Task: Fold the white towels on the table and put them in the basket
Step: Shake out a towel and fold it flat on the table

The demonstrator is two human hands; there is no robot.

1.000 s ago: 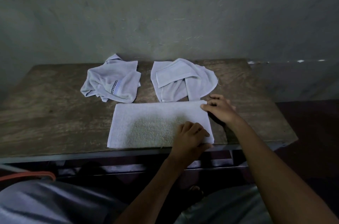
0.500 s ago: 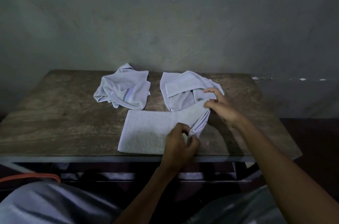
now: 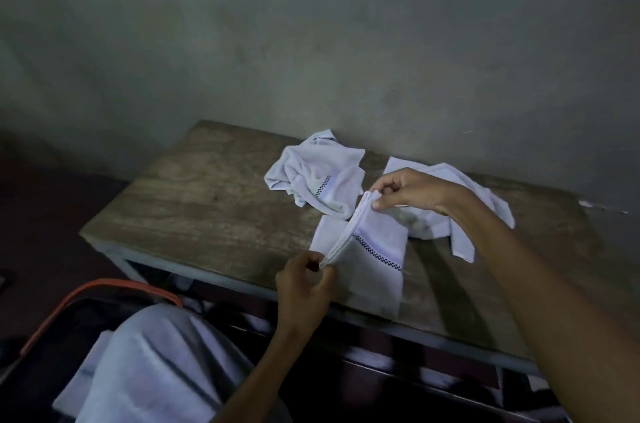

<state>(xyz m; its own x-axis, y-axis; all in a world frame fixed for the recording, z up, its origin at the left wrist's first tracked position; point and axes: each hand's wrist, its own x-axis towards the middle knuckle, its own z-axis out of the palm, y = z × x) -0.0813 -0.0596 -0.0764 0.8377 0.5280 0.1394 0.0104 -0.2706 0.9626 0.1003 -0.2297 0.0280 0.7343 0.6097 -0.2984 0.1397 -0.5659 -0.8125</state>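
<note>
Head view: the left hand [image 3: 304, 287] pinches the near corner of the folded towel [image 3: 367, 260] and the right hand [image 3: 412, 194] pinches its far corner, fingers of both clamped on the stacked edges; the towel hangs between them, its lower part draped on the table [image 3: 207, 208]; a striped crumpled towel [image 3: 311, 173] lies just left of the right hand; a second crumpled towel [image 3: 485, 201] lies under that wrist; the orange-rimmed basket [image 3: 104, 287] sits below the left hand, off to its left.

Folded towel [image 3: 370, 249]: held above worktop [image 3: 207, 201], stacked edges up.
Left hand [image 3: 304, 280]: pinches its near corner.
Right hand [image 3: 412, 192]: pinches its far corner.
Checker-trimmed crumpled towel [image 3: 318, 177]: far side.
Second crumpled towel [image 3: 485, 201]: behind right wrist.
Basket [image 3: 104, 287]: orange rim, near left.
</note>
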